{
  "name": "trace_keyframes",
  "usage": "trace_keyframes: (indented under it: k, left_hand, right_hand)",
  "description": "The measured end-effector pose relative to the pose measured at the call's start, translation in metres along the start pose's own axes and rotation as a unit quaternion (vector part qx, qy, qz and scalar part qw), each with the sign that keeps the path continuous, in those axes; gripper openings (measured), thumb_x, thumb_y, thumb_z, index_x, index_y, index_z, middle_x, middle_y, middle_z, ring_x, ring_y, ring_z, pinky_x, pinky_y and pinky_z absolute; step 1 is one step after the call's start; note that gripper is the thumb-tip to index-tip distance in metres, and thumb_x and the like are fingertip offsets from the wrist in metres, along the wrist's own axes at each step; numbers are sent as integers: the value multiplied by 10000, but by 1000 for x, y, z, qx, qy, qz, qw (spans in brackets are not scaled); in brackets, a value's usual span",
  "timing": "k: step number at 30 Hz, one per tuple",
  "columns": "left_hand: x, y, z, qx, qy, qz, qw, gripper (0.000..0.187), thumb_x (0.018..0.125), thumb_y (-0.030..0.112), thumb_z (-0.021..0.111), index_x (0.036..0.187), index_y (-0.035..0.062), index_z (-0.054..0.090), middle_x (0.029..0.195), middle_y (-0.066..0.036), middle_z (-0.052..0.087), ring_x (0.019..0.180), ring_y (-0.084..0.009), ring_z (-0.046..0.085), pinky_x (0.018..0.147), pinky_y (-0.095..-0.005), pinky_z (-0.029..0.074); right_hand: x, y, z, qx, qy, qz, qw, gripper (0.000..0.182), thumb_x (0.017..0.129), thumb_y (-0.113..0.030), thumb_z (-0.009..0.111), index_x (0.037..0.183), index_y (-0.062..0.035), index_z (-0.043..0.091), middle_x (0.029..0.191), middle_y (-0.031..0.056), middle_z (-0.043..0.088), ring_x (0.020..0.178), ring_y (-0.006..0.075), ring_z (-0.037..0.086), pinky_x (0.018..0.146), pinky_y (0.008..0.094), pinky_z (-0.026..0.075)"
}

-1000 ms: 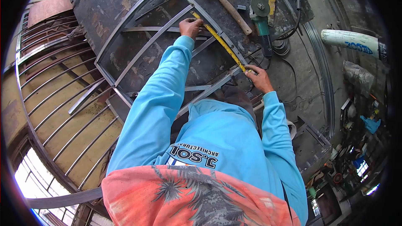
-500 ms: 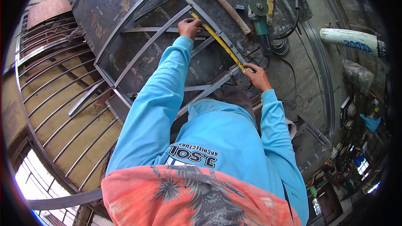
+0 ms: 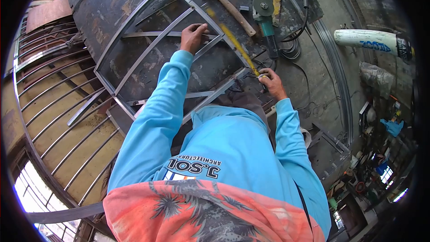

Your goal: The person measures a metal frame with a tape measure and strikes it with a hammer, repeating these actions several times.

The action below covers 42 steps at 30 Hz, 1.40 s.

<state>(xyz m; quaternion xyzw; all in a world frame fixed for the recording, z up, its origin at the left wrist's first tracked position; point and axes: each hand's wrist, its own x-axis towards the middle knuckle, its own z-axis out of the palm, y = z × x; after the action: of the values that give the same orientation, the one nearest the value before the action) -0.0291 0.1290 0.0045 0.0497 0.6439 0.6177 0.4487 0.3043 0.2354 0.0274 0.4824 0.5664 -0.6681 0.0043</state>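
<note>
My left hand [image 3: 194, 38] hovers over the metal frame [image 3: 154, 45], its fingers loosely bent and slightly apart, with nothing in them. To its right, a yellow tape measure [image 3: 239, 48] stretches slantwise along the frame's right side; its blade is blurred by motion and its far end is free. My right hand [image 3: 272, 83] is closed around the near end of the tape, by the frame's lower right corner. Most of the tape's case is hidden by the fingers. The frame has a curved outer bar and several crossing bars, and lies on a dark worktop.
Beyond the frame lie a claw hammer [image 3: 230, 6] and an angle grinder [image 3: 267, 29] with its cable [image 3: 291, 49]. Long metal bars [image 3: 333, 76] run along the right. A barred metal panel [image 3: 67, 112] stands at left, and a white tube-like object [image 3: 367, 41] is at far right.
My left hand has let go of the tape's far end and drawn back from it. The blade now moves freely, while my right hand still grips the near end.
</note>
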Motion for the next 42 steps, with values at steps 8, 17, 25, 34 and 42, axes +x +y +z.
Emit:
trace_keyframes:
  k: [8, 17, 25, 34, 42]
  left_hand:
    - [-57, -48, -37, 340, 112, 119, 926, 432, 784, 321, 713, 1083, 18, 641, 999, -157, 683, 898, -272, 662, 830, -352, 505]
    - [-88, -67, -41, 563, 126, 37, 816, 465, 776, 270, 677, 1210, 126, 593, 1137, -144, 635, 1090, -324, 580, 961, -445, 405]
    - [-83, -56, -46, 581, 101, -17, 807, 400, 787, 247, 664, 1165, 125, 618, 1087, -158, 651, 1029, -336, 608, 912, -440, 462]
    - [-74, -55, -58, 552, 36, 51, 831, 224, 757, 207, 681, 938, 75, 666, 899, -163, 663, 882, -353, 625, 808, -451, 484]
    - [-51, -52, -45, 540, -24, 71, 838, 290, 805, 265, 675, 990, 58, 591, 868, -181, 658, 847, -356, 634, 757, -457, 489]
  right_hand:
    - [22, 22, -28, -115, 65, -74, 989, 379, 841, -274, 650, 1139, -54, 571, 1041, 125, 620, 911, 231, 610, 697, 351, 526]
    - [74, -20, 23, -237, 63, -208, 947, 528, 875, -381, 607, 1228, -5, 496, 1143, 272, 585, 1066, 419, 564, 906, 431, 444]
    - [114, -48, 57, -348, 89, -226, 905, 540, 850, -381, 619, 1203, 7, 490, 1041, 309, 588, 1028, 461, 546, 894, 482, 441]
    - [169, -107, 77, -469, 116, -386, 786, 253, 842, -236, 608, 988, -30, 605, 968, 208, 598, 906, 396, 565, 801, 468, 458]
    - [289, -174, 128, -587, 130, -241, 762, 549, 774, -153, 655, 1280, -115, 444, 1153, 250, 540, 1059, 433, 567, 901, 468, 475]
